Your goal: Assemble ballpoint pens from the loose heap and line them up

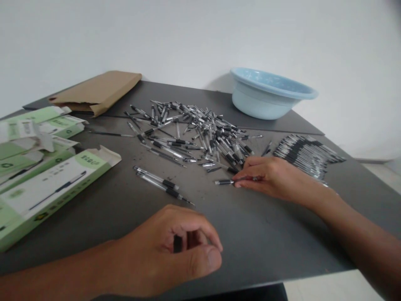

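Observation:
My right hand (pixel 269 173) is closed in a pinch on a thin pen (pixel 224 182) with a dark section. One end of it sticks out to the left of my fingertips, low over the table beside the heap. Close to the camera, my left hand (pixel 184 246) is curled, thumb and index finger near each other. A small dark patch shows inside the curl; I cannot tell what it is. Two clear pens with black grips (pixel 158 184) lie side by side beyond my left hand. Past them spreads a loose heap of pens and pen parts (pixel 213 129).
Many pens lie in a neat row (pixel 303 152) at the right. A light blue basin (pixel 266 92) stands at the back right. Green and white pen boxes (pixel 59 184) are piled at the left, in front of a brown paper envelope (pixel 100 90). The grey table (pixel 250 242) ends near me.

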Demonstrator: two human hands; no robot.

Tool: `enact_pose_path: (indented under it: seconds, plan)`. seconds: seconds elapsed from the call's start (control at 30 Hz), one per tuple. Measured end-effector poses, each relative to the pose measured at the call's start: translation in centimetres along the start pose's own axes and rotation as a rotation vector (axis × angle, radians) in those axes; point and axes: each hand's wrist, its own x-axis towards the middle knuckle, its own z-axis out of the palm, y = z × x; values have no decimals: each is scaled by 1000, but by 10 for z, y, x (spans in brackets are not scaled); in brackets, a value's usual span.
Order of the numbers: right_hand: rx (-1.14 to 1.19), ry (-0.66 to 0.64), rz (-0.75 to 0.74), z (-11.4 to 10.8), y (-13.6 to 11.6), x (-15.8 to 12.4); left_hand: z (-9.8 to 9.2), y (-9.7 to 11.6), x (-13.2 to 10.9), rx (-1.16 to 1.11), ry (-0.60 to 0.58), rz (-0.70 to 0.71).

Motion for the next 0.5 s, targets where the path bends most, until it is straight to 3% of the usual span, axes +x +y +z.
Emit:
enact_pose_path:
  seconds: [0.1,0.3,0.4,0.5]
  plan:
    - [-1,68,-16,0,-8,-2,2,-2,2,-4,19,-2]
    - [351,435,-103,17,-47,-5,13,-21,4,-292,147,-65]
    - [569,444,-125,32,-70,-3,16,-28,4,-395,269,9]
    - [732,433,-110,43,-84,-1,16,-31,3,-355,313,138]
